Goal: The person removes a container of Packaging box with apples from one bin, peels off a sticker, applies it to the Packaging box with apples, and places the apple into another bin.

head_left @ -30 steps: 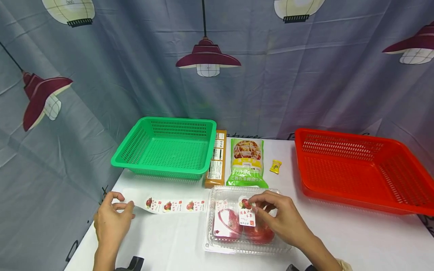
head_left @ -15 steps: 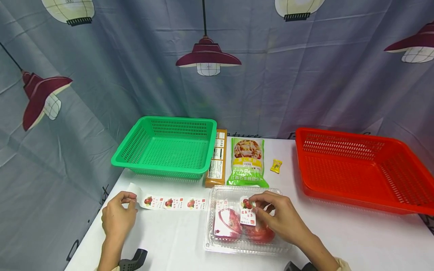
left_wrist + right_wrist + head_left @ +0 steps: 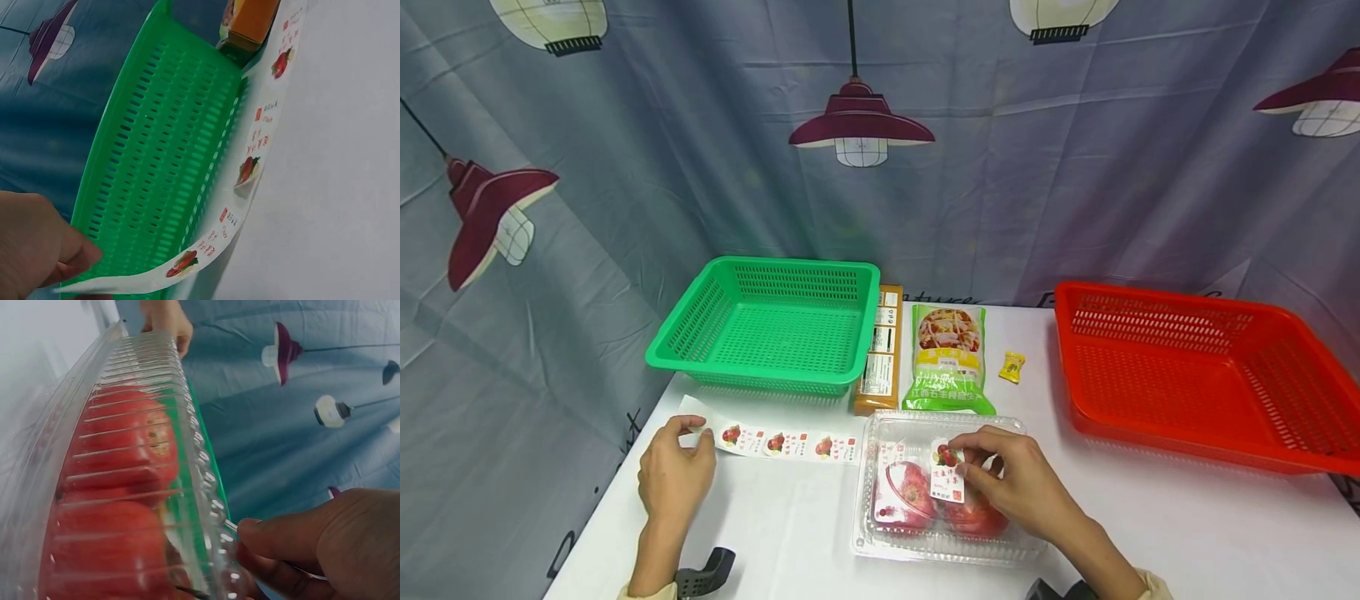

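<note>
In the head view, my left hand point(image 3: 677, 477) pinches the left end of a strip of apple stickers point(image 3: 787, 444). The strip point(image 3: 209, 240) bends away from the fingers beside the basket in the left wrist view. Over a clear plastic clamshell box point(image 3: 951, 552), thumb and fingers of my right hand point(image 3: 1022, 482) hold a single white sticker point(image 3: 947, 485) with a printed apple. Red apples point(image 3: 115, 434) show inside the closed box in the right wrist view. A white label with a red outline point(image 3: 897, 500) is on the lid's left part. Whether the held sticker touches the lid, I cannot tell.
At the back left stands a green basket point(image 3: 767, 383), with an orange-brown box point(image 3: 877, 373) beside it. A green and yellow food packet point(image 3: 948, 358) and a small yellow wrapped sweet point(image 3: 1011, 367) lie behind the clamshell. To the right is a red basket point(image 3: 1180, 429).
My left hand has shifted to the right along with its end of the strip. My right hand stays over the box with the sticker, almost unmoved.
</note>
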Demonstrator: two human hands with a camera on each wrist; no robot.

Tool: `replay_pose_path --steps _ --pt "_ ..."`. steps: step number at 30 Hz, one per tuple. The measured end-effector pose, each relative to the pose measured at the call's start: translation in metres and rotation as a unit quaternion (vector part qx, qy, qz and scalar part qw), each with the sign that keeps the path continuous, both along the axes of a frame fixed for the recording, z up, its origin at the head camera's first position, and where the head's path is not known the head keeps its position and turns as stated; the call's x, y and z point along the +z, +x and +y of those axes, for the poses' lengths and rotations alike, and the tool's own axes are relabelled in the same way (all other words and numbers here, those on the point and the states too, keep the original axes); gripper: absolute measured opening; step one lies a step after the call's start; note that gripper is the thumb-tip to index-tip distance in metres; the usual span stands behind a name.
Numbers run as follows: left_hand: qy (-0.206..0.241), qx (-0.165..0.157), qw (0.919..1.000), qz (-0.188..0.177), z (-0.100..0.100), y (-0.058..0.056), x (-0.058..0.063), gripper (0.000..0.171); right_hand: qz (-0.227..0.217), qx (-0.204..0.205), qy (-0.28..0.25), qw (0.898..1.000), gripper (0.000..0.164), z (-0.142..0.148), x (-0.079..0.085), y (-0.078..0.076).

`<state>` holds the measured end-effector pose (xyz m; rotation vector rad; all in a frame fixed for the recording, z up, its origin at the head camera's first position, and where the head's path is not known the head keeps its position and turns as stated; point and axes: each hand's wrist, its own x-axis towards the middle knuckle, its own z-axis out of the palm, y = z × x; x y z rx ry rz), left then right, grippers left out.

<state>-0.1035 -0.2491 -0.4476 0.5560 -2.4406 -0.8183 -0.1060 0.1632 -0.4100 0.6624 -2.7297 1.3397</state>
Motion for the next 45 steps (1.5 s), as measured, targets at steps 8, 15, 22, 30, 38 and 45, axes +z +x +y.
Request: replay_pose_path --steps 8,15,22,30,38,45 --pt "0.006 -0.022 0.9995 -0.021 0.005 0.004 0.002 0.035 0.014 0.002 0.020 1.000 0.028 -0.002 -0.002 0.000" --pt "-0.014 -0.051 0.9982 0.028 0.018 0.005 0.006 0.036 0.023 -0.006 0.026 0.999 0.026 -0.003 -0.002 -0.001" --pt "0.039 -0.191 0.9805 0.023 0.044 0.013 0.013 0.043 0.017 -0.019 0.035 0.999 0.024 -0.005 -0.004 0.000" --pt "0.121 -0.325 0.9368 -0.044 0.089 0.024 -0.002 0.051 0.020 -0.030 0.045 0.998 0.028 -0.005 -0.004 -0.001" --pt "0.161 -0.399 0.8979 -0.092 0.122 0.029 -0.009 0.050 0.011 -0.031 0.056 0.998 0.030 -0.006 -0.005 -0.001" --pt "0.193 -0.454 0.8630 -0.109 0.138 0.031 -0.009 0.062 0.009 -0.040 0.065 0.997 0.031 -0.007 -0.006 0.000"
